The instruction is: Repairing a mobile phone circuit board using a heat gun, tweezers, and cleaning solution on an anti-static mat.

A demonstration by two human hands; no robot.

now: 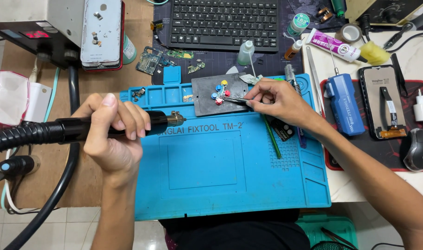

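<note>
Nearest the camera, the left hand [112, 139] wraps all its fingers around a black cylindrical hot-air handpiece [114, 127], grip pressed tight on the barrel. Ribbed black hose [17, 136] trails off toward the left edge of the tabletop. The handpiece lies nearly level, metal nozzle [176, 119] pointing right toward the work, apart from it. Judgement: the level hold keeps the hot tip off the mat.

Bright blue silicone work mat [230, 166] covers the near middle of the tabletop, likely there to shield it from heat and to catch small parts in its moulded trays.

At the far edge of the mat sits a dark grey rectangular holding plate [207, 104] with small red, blue and yellow round pegs [219, 92]. The pegs probably pin a small part; the part itself is too small to make out.

Right hand [278, 99] pinches slim metal tweezers [234, 98] between thumb and fingertips, the tips resting among the pegs. The wrist rests on the mat, which would steady the fine work.

Toward the far right corner: a blue boxy hand tool [343, 104] and a phone display panel [386, 109] on a red-and-black pad [359, 159]. A black keyboard [223, 23] lies along the far edge.
</note>
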